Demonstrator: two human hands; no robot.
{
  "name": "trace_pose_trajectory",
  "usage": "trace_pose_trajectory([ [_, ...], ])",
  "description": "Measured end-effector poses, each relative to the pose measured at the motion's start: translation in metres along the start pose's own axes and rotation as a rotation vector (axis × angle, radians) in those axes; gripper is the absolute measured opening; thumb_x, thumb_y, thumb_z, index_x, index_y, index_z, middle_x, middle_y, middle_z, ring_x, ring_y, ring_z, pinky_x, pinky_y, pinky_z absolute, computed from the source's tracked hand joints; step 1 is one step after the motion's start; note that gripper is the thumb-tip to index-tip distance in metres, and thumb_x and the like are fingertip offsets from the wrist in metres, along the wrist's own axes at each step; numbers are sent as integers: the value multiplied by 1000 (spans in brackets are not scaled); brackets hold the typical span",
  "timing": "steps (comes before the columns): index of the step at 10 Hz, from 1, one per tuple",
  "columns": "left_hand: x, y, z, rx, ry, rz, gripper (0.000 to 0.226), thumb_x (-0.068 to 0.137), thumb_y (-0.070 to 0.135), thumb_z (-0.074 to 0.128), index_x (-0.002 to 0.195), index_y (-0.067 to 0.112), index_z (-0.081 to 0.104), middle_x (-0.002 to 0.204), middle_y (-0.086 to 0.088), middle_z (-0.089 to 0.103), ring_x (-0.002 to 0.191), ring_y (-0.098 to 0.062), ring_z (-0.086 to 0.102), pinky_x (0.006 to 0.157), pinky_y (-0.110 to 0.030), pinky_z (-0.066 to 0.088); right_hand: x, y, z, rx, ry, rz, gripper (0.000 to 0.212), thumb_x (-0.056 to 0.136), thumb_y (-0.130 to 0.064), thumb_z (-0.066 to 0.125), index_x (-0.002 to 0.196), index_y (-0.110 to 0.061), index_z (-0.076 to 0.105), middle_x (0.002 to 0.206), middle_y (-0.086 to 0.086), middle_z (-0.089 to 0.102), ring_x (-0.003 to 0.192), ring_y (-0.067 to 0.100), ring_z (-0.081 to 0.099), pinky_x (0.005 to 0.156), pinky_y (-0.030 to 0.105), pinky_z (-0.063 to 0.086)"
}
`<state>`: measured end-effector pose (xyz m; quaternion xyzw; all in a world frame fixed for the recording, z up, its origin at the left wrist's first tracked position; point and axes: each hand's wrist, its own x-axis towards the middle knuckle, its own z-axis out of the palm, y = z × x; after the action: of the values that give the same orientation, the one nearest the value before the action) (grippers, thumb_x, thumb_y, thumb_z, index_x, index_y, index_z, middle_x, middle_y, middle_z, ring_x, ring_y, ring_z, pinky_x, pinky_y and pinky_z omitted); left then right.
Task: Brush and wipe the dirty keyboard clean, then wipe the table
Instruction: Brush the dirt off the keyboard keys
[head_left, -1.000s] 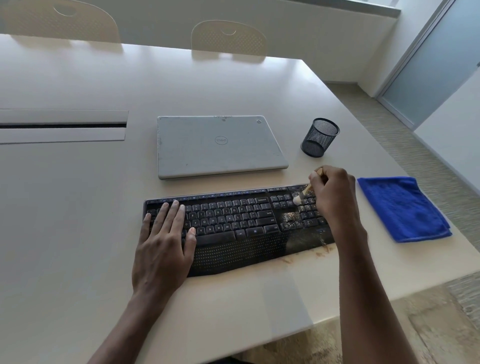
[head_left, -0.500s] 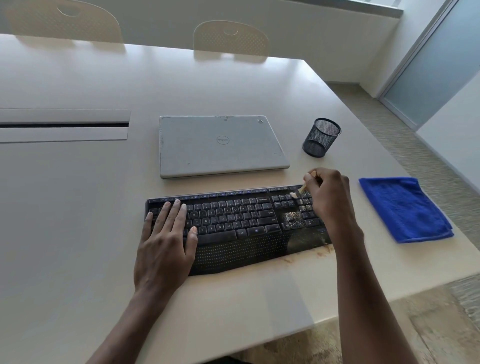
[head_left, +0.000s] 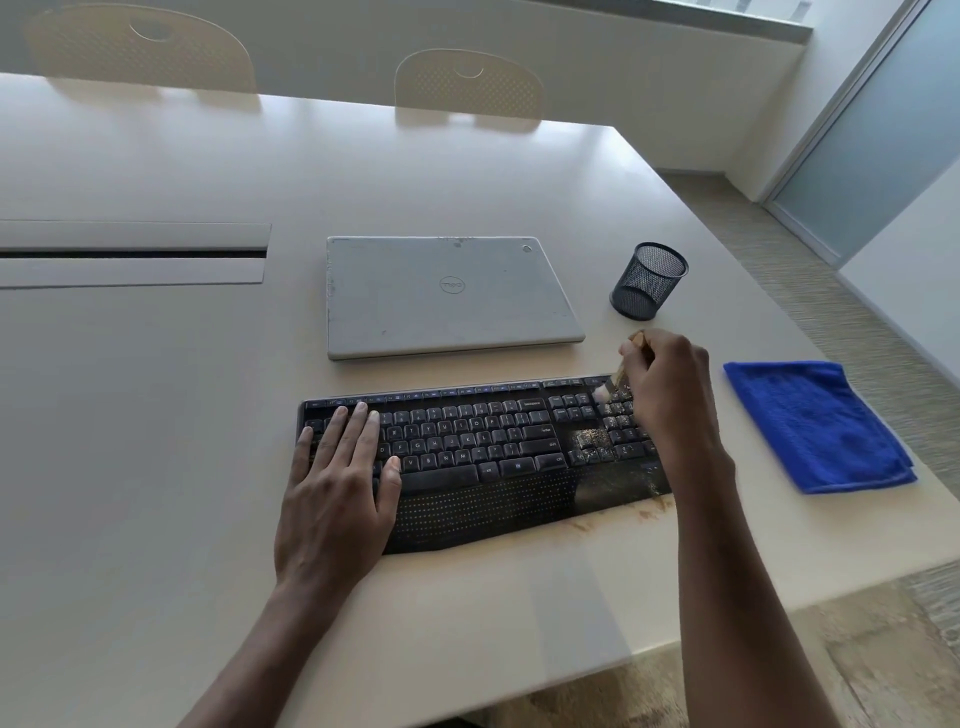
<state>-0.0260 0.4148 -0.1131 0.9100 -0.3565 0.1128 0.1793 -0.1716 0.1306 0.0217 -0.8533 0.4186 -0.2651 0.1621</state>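
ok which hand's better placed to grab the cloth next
Right, probably. The right hand is nearest the cloth, which lies just right of the keyboard, though it grips the brush and must free itself first. The left hand rests flat on the keyboard's opposite end.

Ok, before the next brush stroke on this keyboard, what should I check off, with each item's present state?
1. Left hand flat on keyboard, steadying it: ok.
2. Right hand grips brush: ok.
3. Bristles touching the number-pad keys: cannot tell.
4. Keys free of grit: not ok; more lies on the table at the front edge.
5. Blue cloth ready, right of keyboard: ok.
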Motion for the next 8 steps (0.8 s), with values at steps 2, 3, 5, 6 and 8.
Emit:
trace_pose_trajectory([
  [2,0,-1,0,-1,-1,3,63,103,43,37,156,10,48,164,-7,41,156,-21,33,129,-49,22,7,-4,9,27,-87,-16,22,103,-18,60,88,-8,73,70,0,64,63,17,63,57,25,37],
  [3,0,0,0,-5,6,3,63,103,43,38,155,10,49,164,-8,42,156,-21,34,129,-49,23,5,-1,5,-13,-132,7,23,103,-19,60,88,-9,73,67,1,64,59,13,60,53,24,36],
  [5,0,-1,0,0,10,0,62,103,42,38,154,9,50,163,-8,43,155,-21,34,128,-49,24,7,-7,4,1,-40,7,21,103,-18,60,92,-7,73,78,11,69,61,17,57,58,21,39],
  [6,0,-1,0,-7,4,-1,63,103,43,37,155,10,49,164,-7,42,155,-21,34,128,-49,24,3,-6,6,-32,-104,26,18,103,-18,60,97,-8,75,85,14,73,68,22,61,65,25,39],
  [8,0,0,0,-7,9,1,63,103,42,38,155,9,49,164,-8,42,156,-21,34,128,-49,23,4,-21,1,108,-182,-32,16,104,-6,57,102,-9,72,93,3,70,68,-6,57,48,3,40],
])
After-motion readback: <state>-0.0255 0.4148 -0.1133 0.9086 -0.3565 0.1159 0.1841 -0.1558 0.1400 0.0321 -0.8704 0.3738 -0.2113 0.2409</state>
